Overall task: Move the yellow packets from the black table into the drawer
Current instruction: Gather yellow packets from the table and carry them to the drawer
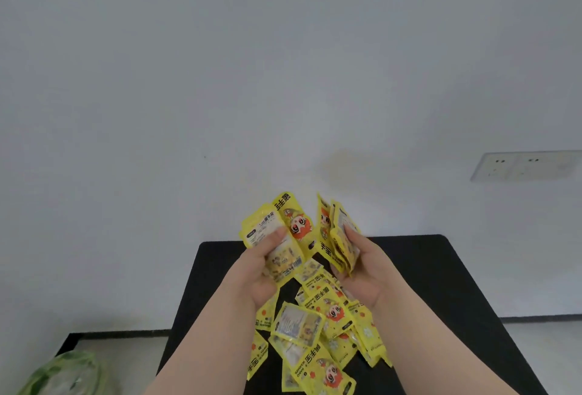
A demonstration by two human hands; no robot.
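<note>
Several yellow packets (pixel 318 328) with a red cartoon figure lie in a loose heap on the black table (pixel 447 281), between my forearms. My left hand (pixel 263 271) is raised above the table and grips a bunch of yellow packets (pixel 283 224), thumb pressed on top. My right hand (pixel 362 265) is lifted beside it and clasps another bunch of packets (pixel 335 234) held on edge. The two bunches are a short gap apart. No drawer is in view.
A white wall rises right behind the table, with a pale socket panel (pixel 526 164) at the right. A green and white plastic bag (pixel 63 375) sits on the floor at the lower left. A black skirting strip runs along the wall's base.
</note>
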